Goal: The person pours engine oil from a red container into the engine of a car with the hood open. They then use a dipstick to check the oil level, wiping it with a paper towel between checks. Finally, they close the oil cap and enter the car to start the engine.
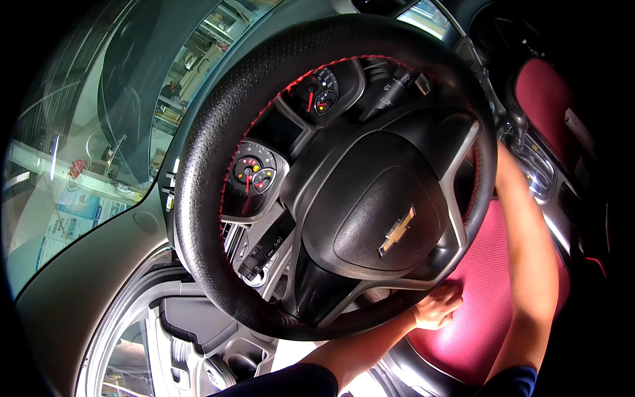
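Observation:
My left hand (438,308) is closed, its fingers curled in beside the lower rim of a black steering wheel (221,135) with red stitching. It lies over the red seat cushion (471,314); whatever it may hold is hidden. My right forearm (531,255) reaches up past the wheel's right side. Beyond the wrist, the right hand goes behind the rim, so its fingers do not show. The wheel's hub (390,198) carries a gold emblem.
Behind the wheel are lit gauges (253,171) and a control stalk (261,255). To the right stand a gear selector (539,169) and another red seat (546,99). The door panel (198,317) is at the lower left, the windshield (99,126) at the upper left.

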`<state>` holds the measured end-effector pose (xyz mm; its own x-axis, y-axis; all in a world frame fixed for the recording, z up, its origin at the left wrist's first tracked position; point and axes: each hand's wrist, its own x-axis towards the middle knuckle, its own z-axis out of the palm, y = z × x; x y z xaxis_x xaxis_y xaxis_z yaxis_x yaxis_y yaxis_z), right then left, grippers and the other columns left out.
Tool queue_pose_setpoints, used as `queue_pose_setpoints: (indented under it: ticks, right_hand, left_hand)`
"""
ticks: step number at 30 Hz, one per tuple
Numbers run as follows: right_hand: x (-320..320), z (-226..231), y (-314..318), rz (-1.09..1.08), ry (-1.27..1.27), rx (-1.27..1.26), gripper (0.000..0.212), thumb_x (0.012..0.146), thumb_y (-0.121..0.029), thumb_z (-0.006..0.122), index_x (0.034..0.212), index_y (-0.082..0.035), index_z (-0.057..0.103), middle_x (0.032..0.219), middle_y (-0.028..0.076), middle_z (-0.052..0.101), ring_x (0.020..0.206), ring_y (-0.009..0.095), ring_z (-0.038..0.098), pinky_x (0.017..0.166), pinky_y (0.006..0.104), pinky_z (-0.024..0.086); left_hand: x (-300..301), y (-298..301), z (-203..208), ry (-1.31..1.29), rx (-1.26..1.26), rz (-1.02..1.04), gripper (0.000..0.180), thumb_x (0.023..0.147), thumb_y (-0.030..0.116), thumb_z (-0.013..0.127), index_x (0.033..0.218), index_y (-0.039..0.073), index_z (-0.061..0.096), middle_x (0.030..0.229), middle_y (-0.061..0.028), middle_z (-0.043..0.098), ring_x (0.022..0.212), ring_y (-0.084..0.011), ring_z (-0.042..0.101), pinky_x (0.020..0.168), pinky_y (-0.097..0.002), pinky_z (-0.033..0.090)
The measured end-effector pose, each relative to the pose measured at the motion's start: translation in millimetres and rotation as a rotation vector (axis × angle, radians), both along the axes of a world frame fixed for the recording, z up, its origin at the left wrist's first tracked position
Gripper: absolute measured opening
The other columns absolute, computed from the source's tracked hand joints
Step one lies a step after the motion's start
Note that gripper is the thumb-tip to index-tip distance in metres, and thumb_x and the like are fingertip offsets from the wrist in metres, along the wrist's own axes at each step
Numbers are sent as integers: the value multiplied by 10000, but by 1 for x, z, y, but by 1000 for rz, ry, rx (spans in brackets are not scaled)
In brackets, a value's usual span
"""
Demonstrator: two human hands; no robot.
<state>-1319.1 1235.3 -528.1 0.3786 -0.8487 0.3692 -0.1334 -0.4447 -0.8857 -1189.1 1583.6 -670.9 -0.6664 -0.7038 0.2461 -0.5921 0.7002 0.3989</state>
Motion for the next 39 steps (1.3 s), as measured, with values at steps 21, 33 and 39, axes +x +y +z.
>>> queue_pose_setpoints:
  ticks: [21,33,39]
  right_hand:
    - [10,33,21,-111,-40,114,270,1019,-289,618,1117,-60,723,1081,65,729,965,173,646,864,342,507]
    - [-1,43,45,-228,-174,194,410,1059,-401,598,1251,-65,734,1210,57,744,1056,174,643,938,349,504]
    - [-25,38,94,-461,-408,302,482,1080,-457,588,1318,-67,740,1275,53,751,1101,175,642,976,352,503]
  left_hand:
    - [-1,-3,9,-27,-51,2,448,719,359,807,1064,158,603,1084,-72,592,955,-247,652,832,-428,518]
    - [-5,-4,7,-46,-86,-1,466,724,355,779,1115,158,620,1159,-98,618,986,-259,657,848,-432,522]
    - [-1,-2,6,-42,-3,4,422,706,304,799,1034,134,595,1048,-93,585,975,-278,638,839,-452,513]
